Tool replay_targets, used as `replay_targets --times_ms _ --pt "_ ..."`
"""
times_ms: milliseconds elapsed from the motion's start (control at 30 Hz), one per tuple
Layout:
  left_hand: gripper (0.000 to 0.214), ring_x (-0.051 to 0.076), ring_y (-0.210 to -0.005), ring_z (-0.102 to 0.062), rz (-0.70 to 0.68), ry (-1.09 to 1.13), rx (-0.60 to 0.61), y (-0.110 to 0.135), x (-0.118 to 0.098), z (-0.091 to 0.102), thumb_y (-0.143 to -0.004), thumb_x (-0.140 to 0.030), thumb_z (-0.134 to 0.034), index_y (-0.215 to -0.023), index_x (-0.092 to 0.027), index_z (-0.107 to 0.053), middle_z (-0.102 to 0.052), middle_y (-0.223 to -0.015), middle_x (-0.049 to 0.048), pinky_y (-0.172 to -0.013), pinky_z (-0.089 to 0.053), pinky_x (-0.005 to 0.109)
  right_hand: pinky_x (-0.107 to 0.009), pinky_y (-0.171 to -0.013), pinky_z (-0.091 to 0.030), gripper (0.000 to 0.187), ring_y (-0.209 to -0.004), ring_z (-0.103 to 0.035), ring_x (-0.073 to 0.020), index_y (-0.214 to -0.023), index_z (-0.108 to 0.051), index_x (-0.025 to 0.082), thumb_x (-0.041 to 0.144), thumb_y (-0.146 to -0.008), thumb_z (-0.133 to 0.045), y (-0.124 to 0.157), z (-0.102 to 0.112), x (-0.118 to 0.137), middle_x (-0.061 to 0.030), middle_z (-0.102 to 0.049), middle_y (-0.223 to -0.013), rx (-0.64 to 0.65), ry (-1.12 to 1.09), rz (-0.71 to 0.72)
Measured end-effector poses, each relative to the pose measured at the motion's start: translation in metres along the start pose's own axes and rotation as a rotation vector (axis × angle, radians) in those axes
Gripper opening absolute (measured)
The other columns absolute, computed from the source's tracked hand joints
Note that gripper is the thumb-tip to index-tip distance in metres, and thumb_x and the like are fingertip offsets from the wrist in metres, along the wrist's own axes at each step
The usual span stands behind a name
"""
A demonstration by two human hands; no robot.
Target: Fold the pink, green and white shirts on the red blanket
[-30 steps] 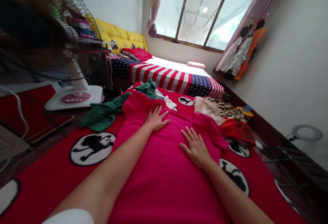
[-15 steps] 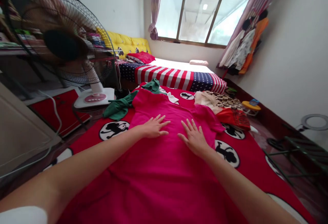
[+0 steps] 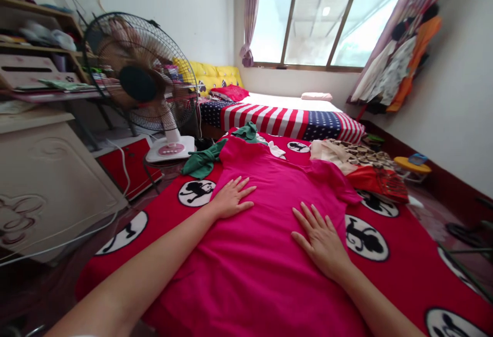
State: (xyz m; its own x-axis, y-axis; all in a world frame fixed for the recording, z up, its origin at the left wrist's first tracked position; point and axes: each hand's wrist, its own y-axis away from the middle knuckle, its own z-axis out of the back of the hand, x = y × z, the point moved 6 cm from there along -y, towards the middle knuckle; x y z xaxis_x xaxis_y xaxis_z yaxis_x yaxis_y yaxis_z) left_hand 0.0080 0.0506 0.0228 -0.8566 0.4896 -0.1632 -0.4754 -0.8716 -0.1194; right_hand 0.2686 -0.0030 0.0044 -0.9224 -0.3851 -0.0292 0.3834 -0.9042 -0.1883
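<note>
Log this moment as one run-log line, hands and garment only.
left hand: flat on magenta T-shirt | right hand: flat on T-shirt, fingers spread | beneath: red monkey-print blanket

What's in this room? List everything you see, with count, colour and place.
pink T-shirt: 1, deep pink, spread on the blanket
monkey-print blanket: 1, red with white circles, under the T-shirt
green cloth: 1, green, bunched beyond the T-shirt's collar
clothes pile: 1, beige and red, right of the T-shirt
electric fan: 1, black and white, left of the bed
bed: 1, stars-and-stripes cover, straight ahead
red pillow: 1, red, against the headboard
headboard: 1, yellow, bed's far left end
window: 1, brown frame, behind the bed
hanging clothes: several, orange and white, right wall
yellow stool: 1, yellow, floor by the right wall
cabinet: 1, white, far left
left hand: 1, bare, flat on the T-shirt
right hand: 1, bare, fingers spread on the T-shirt
</note>
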Motion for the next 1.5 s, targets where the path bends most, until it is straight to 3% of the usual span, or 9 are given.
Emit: replay_targets --times_ms 400,700,800,900,1000,1133,1267,1400,1500 --pt "0.060 0.022 -0.144 -0.011 -0.023 0.043 0.066 0.012 0.006 0.005 -0.093 -0.058 -0.034 -0.145 -0.028 -0.033 -0.019 -0.156 0.0056 -0.116 -0.011 0.039 -0.051 -0.113 -0.022 0.061 -0.143 -0.016 -0.0251 -0.146 -0.030 0.031 0.059 -0.092 -0.031 0.001 -0.004 -0.003 -0.0004 -0.022 -0.155 0.006 0.008 0.015" --pt "0.096 0.034 -0.144 -0.003 0.036 0.170 0.281 0.125 0.014 0.034 -0.070 -0.062 -0.067 -0.148 -0.026 -0.025 -0.004 -0.158 0.0123 -0.115 -0.014 0.047 -0.052 -0.111 -0.025 0.062 -0.143 -0.018 -0.0257 -0.146 -0.031 0.030 0.059 -0.091 -0.031 0.001 -0.008 -0.005 -0.0001 -0.025 -0.154 -0.036 0.014 0.027" --pt "0.074 0.033 -0.139 -0.024 0.127 0.204 0.088 0.163 -0.001 0.052 -0.066 -0.048 -0.076 -0.133 -0.029 -0.050 -0.024 -0.154 0.0098 -0.111 -0.028 0.043 -0.052 -0.111 -0.025 0.063 -0.143 -0.019 -0.0261 -0.145 -0.033 0.030 0.060 -0.090 -0.031 0.000 -0.009 -0.006 -0.0001 -0.026 -0.154 -0.040 0.011 0.020" --pt "0.038 0.026 -0.115 -0.050 0.252 0.161 -0.092 0.189 -0.019 0.062 -0.067 -0.042 -0.076 -0.098 -0.025 -0.066 -0.055 -0.121 0.0065 -0.098 -0.041 0.037 -0.052 -0.111 -0.025 0.063 -0.143 -0.018 -0.0264 -0.146 -0.033 0.030 0.060 -0.090 -0.030 -0.001 -0.011 -0.007 0.0002 -0.025 -0.154 -0.033 0.016 0.015" --pt "0.034 0.024 -0.096 -0.055 0.348 0.138 -0.107 0.204 -0.026 0.055 -0.063 -0.045 -0.077 -0.087 -0.024 -0.065 -0.061 -0.099 0.0038 -0.085 -0.045 0.034 -0.053 -0.111 -0.025 0.063 -0.143 -0.019 -0.0267 -0.146 -0.033 0.030 0.060 -0.090 -0.029 0.000 -0.012 -0.006 -0.0001 -0.026 -0.154 -0.037 0.016 0.016" --pt "0.014 0.022 -0.088 -0.058 0.463 0.249 -0.181 0.213 -0.011 0.049 -0.081 -0.032 -0.058 -0.085 -0.023 -0.067 -0.065 -0.091 0.0043 -0.080 -0.044 0.032 -0.052 -0.111 -0.025 0.063 -0.142 -0.019 -0.0266 -0.145 -0.035 0.029 0.060 -0.089 -0.029 0.000 -0.012 -0.007 -0.0004 -0.026 -0.154 -0.043 0.019 0.021" --pt "0.017 0.019 -0.074 -0.061 0.691 0.795 -0.412 0.225 0.018 0.048 -0.078 -0.037 -0.060 -0.081 -0.020 -0.064 -0.065 -0.077 0.0021 -0.067 -0.046 0.027 -0.054 -0.108 -0.029 0.064 -0.141 -0.023 -0.0292 -0.143 -0.039 0.028 0.059 -0.086 -0.036 -0.006 -0.008 -0.008 -0.0025 -0.029 -0.152 0.014 0.010 0.020" --pt "0.030 0.015 -0.070 -0.063 0.900 1.533 -0.669 0.234 0.020 0.043 -0.069 -0.034 -0.072 -0.093 -0.021 -0.059 -0.066 -0.078 -0.0013 -0.062 -0.048 0.023 -0.059 -0.106 -0.030 0.052 -0.127 -0.046 -0.0341 -0.124 -0.060 0.023 0.050 -0.082 -0.047 -0.018 0.011 0.005 -0.0131 -0.053 -0.136 0.038 0.001 0.052" --pt "0.030 0.013 -0.067 -0.062 0.849 1.649 -0.588 0.225 0.000 0.045 -0.067 -0.034 -0.076 -0.089 -0.021 -0.061 -0.066 -0.076 -0.0019 -0.061 -0.047 0.021 -0.050 -0.102 -0.039 0.038 -0.113 -0.059 -0.0294 -0.108 -0.068 0.025 0.043 -0.085 -0.044 -0.029 0.028 0.035 -0.0112 -0.060 -0.127 0.021 -0.161 0.146"
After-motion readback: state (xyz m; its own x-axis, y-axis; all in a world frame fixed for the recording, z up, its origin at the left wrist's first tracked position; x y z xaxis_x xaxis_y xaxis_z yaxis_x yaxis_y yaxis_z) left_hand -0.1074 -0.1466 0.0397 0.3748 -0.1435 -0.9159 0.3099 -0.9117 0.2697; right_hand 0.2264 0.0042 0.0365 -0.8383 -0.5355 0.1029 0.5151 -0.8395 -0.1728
